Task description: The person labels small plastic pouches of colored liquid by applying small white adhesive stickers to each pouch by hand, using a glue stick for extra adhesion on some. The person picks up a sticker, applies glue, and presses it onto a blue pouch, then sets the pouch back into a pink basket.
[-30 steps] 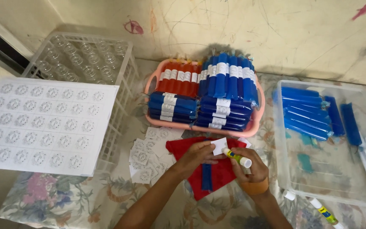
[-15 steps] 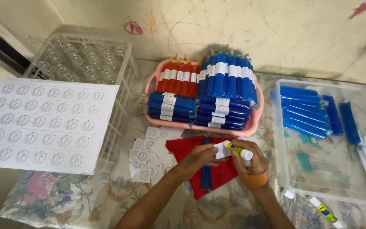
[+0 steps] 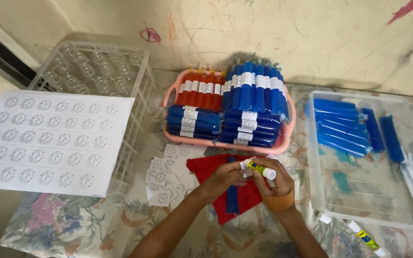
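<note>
My right hand (image 3: 273, 184) grips a white glue stick (image 3: 259, 168) with a yellow band, lying sideways over a red cloth (image 3: 206, 168). My left hand (image 3: 223, 179) meets it at the stick's left end, fingers pinched around a small white paper label there. Under both hands a blue plastic-wrapped tube (image 3: 232, 199) lies lengthwise on the cloth. Just behind stands a pink basket (image 3: 225, 143) packed with labelled blue tubes and some red ones.
A clear plastic bin (image 3: 321, 200) at right holds unlabelled blue tubes. Cut paper labels (image 3: 166, 174) lie left of the cloth. A printed label sheet (image 3: 48, 141) rests on a clear crate (image 3: 135, 95) of glass bottles. Another glue stick (image 3: 362, 236) lies at bottom right.
Both hands stayed over the red cloth; the glue stick shifted slightly and my left fingers closed in on the label at its end.
</note>
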